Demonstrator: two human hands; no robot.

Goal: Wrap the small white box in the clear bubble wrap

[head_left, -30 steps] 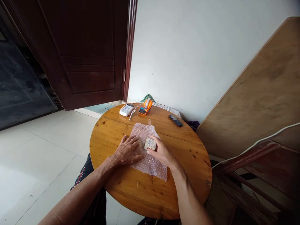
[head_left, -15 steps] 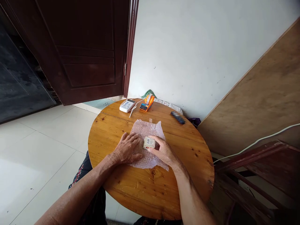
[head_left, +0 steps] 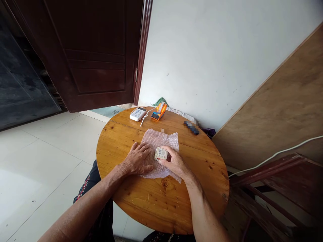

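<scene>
A sheet of bubble wrap (head_left: 161, 137) lies spread on the round wooden table (head_left: 131, 198). Over the middle of the sheet is a small cream box (head_left: 160, 153) with a barcode label on its top face. My right hand (head_left: 175, 163) grips this box from the right, thumb on the near side and fingers on the far side. Flat on the left part of the wrap rests my left hand (head_left: 138, 158), its fingers stretched out and holding nothing. Whether the box touches the sheet is hard to make out.
Toward the back of the table are a white device (head_left: 137, 114) with a white cable (head_left: 144, 119), an orange tape dispenser (head_left: 159, 111) and a dark blurred object (head_left: 191, 128). Behind stand a white wall (head_left: 202, 60) and a dark red door (head_left: 98, 77). A wooden chair (head_left: 282, 181) is at the right.
The near edge and far right corner of the bubble wrap have shifted slightly. Both hands and the box stay almost where they were; the whole view has moved a little.
</scene>
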